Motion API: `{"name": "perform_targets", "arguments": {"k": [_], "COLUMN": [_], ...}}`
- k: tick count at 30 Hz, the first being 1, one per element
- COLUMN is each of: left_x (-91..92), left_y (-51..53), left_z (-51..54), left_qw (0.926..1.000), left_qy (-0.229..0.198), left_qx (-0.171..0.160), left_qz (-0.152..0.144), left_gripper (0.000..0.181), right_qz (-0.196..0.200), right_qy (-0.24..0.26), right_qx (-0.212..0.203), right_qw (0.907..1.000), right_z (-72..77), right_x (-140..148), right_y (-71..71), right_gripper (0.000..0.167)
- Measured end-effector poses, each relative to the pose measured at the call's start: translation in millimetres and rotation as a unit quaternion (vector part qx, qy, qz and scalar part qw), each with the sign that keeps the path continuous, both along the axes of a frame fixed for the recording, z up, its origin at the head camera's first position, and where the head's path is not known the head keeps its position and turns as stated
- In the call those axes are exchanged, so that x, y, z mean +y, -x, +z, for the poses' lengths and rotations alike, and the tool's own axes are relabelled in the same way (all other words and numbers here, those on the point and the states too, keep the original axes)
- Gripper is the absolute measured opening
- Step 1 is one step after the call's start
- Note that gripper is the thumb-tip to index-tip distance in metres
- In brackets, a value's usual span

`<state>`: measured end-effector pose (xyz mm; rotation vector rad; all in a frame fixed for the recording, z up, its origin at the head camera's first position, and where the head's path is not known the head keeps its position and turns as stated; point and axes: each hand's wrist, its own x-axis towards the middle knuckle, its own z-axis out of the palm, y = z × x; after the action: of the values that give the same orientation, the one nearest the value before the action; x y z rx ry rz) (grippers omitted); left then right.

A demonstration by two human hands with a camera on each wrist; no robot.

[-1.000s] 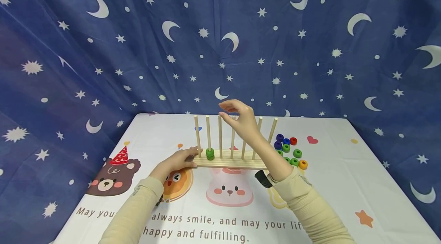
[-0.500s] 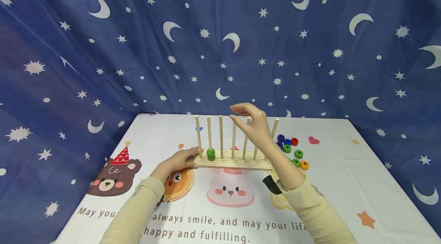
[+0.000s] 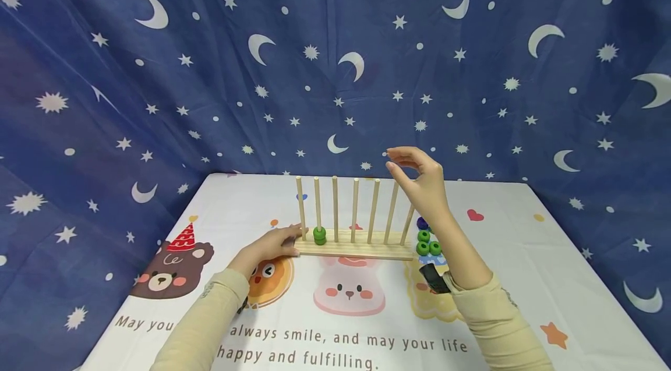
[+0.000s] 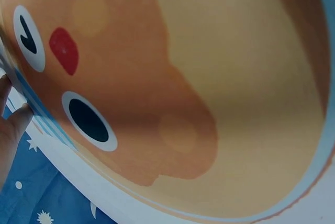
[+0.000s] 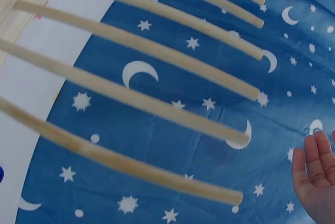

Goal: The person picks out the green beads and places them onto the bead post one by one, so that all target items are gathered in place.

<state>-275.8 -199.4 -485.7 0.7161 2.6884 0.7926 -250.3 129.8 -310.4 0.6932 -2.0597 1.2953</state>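
A pale wooden peg rack (image 3: 356, 250) with several upright pegs stands on the table. Green beads (image 3: 319, 236) are stacked low on its second peg from the left. My left hand (image 3: 271, 244) holds the left end of the base, thumb at the front edge; only part of that hand (image 4: 9, 130) enters the left wrist view. Above the right end, my right hand (image 3: 424, 182) is raised by the peg tops, thumb and fingers apart with nothing between them. In the right wrist view, this hand (image 5: 318, 179) is beyond the bare pegs (image 5: 157, 106).
Loose green beads (image 3: 423, 236) and a purple bead (image 3: 422, 223) lie right of the rack, partly hidden by the right forearm. The printed white tablecloth (image 3: 524, 278) meets a blue star-and-moon curtain (image 3: 335, 68) at the back.
My right hand has moved right, from above the middle pegs to the right end of the rack. Its forearm now covers more loose beads. The left hand stays on the base.
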Motion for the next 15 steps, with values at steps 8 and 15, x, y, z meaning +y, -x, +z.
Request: {"name": "perform_targets", "arguments": {"k": [8,15], "left_x": [-1.4,0.2], "left_y": [1.5,2.6], "left_z": [1.1,-0.5], "left_qw": [0.9999,1.0000], "left_qy": [-0.004,0.004], "left_qx": [0.009,0.003], "left_qz": [-0.002,-0.006], "left_gripper": [0.060,0.060], "right_qz": [-0.021,-0.072], "right_qy": [0.010,0.002], "right_qx": [-0.018,-0.066], "right_qw": [0.9996,0.9952], "right_z": [0.4,-17.2], "right_x": [19,52], "right_y": [9.0,24.7], "right_gripper": [0.022,0.024]}}
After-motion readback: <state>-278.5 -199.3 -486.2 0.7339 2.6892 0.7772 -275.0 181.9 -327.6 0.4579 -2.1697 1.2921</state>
